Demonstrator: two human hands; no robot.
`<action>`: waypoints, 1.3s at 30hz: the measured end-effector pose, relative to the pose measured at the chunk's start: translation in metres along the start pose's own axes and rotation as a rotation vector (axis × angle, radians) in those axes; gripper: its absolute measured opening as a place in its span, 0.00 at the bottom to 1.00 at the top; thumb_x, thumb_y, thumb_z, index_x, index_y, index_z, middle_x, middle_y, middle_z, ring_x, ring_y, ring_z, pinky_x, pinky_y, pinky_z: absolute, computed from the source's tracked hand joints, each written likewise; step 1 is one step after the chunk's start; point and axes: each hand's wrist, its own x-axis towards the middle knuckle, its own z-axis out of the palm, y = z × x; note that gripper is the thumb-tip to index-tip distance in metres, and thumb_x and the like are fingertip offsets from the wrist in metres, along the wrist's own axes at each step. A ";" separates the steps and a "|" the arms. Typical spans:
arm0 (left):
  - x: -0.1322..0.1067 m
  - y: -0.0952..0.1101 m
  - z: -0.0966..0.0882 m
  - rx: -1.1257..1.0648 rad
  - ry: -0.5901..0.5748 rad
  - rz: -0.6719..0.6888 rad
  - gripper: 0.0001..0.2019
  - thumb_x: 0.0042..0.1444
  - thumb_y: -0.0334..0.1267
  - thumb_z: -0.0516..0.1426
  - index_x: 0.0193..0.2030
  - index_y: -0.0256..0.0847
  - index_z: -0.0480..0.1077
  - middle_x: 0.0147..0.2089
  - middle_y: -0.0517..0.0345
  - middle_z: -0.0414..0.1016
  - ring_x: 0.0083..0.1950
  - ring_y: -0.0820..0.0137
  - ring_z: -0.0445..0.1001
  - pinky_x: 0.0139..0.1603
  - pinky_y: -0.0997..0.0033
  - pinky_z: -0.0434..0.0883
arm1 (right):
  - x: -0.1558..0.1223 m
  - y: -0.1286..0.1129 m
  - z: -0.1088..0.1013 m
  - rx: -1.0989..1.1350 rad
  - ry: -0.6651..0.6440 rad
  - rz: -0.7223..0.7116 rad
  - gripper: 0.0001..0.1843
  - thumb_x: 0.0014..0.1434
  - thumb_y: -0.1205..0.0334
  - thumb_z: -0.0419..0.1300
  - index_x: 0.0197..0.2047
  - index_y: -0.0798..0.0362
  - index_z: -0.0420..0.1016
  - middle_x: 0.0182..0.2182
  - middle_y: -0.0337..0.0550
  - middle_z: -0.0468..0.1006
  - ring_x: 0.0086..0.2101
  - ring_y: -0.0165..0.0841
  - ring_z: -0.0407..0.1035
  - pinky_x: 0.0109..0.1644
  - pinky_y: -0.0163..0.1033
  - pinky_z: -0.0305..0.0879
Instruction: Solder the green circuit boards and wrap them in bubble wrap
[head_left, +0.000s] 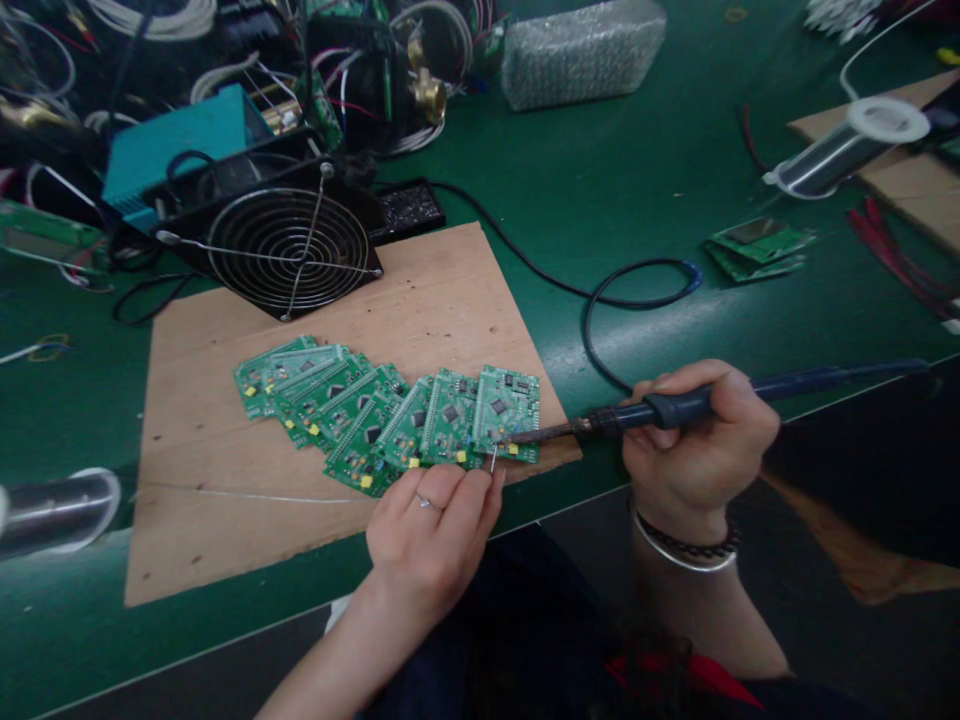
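My right hand (694,450) is closed around the handle of a soldering iron (664,408). The iron's tip rests at or just over the lower part of the rightmost green circuit board (508,400), near a yellow component. From the front, my left hand (435,520) pinches a thin solder wire (493,458), whose end points up at the same spot as the tip. The wire trails left from the hand across the cardboard. Several more circuit boards (367,430) lie overlapped in a fanned row to the left. Whether tip and wire touch cannot be made out.
Cardboard (225,540) lies under the boards. Behind them stands a black fan (292,250) with a wire grille. Solder spools sit at left (60,510) and far right (847,150). The iron's black cable (525,265) loops across the green table. Bubble-wrapped package (585,55) lies at the back.
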 end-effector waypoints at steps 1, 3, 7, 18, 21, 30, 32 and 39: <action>0.000 0.000 0.000 0.002 0.002 0.001 0.08 0.57 0.32 0.59 0.27 0.41 0.69 0.22 0.64 0.68 0.23 0.75 0.66 0.25 0.73 0.64 | 0.000 0.000 0.000 -0.002 -0.003 -0.003 0.14 0.54 0.57 0.54 0.20 0.51 0.70 0.08 0.29 0.52 0.10 0.23 0.49 0.13 0.31 0.45; -0.001 0.000 0.000 0.001 -0.002 0.002 0.08 0.57 0.32 0.59 0.27 0.41 0.69 0.22 0.64 0.68 0.23 0.74 0.66 0.25 0.73 0.64 | -0.001 0.000 0.000 -0.009 -0.005 -0.007 0.14 0.54 0.57 0.53 0.20 0.51 0.70 0.09 0.29 0.52 0.10 0.23 0.49 0.13 0.32 0.44; -0.001 0.000 0.001 0.011 -0.009 -0.001 0.08 0.58 0.33 0.59 0.27 0.41 0.69 0.22 0.64 0.69 0.24 0.74 0.67 0.26 0.73 0.65 | -0.001 -0.001 0.001 -0.024 0.008 -0.006 0.14 0.54 0.57 0.53 0.20 0.50 0.70 0.08 0.30 0.52 0.10 0.24 0.50 0.13 0.33 0.44; -0.004 0.001 -0.002 -0.068 0.055 0.002 0.06 0.55 0.29 0.61 0.30 0.40 0.69 0.23 0.64 0.70 0.24 0.75 0.65 0.27 0.73 0.64 | 0.001 0.002 -0.001 0.038 0.051 -0.060 0.14 0.54 0.57 0.52 0.20 0.51 0.70 0.09 0.30 0.53 0.09 0.23 0.47 0.12 0.32 0.44; -0.005 0.001 -0.002 -0.072 0.052 0.009 0.06 0.55 0.29 0.61 0.30 0.40 0.69 0.24 0.65 0.69 0.23 0.76 0.65 0.27 0.73 0.64 | 0.002 0.001 -0.002 0.026 0.062 -0.058 0.14 0.54 0.57 0.52 0.20 0.51 0.69 0.09 0.29 0.52 0.09 0.23 0.46 0.12 0.32 0.43; 0.000 0.001 -0.002 -0.055 0.032 -0.006 0.07 0.56 0.30 0.59 0.28 0.41 0.70 0.22 0.65 0.69 0.22 0.76 0.68 0.25 0.74 0.65 | -0.001 0.001 0.002 -0.011 -0.009 -0.036 0.14 0.54 0.57 0.54 0.20 0.50 0.71 0.09 0.30 0.52 0.10 0.24 0.50 0.13 0.33 0.44; -0.002 0.001 -0.003 -0.057 0.032 -0.005 0.06 0.56 0.31 0.59 0.29 0.41 0.70 0.23 0.65 0.70 0.23 0.76 0.68 0.26 0.74 0.66 | 0.003 -0.003 0.000 -0.006 -0.026 -0.021 0.14 0.53 0.57 0.54 0.19 0.51 0.71 0.08 0.30 0.52 0.10 0.23 0.49 0.12 0.32 0.45; -0.007 -0.003 -0.004 -0.103 0.080 0.020 0.04 0.55 0.28 0.62 0.37 0.38 0.72 0.27 0.63 0.73 0.26 0.77 0.70 0.29 0.74 0.67 | 0.054 -0.038 0.011 -0.025 -0.372 0.026 0.10 0.45 0.54 0.62 0.21 0.52 0.74 0.09 0.34 0.60 0.10 0.24 0.51 0.10 0.31 0.40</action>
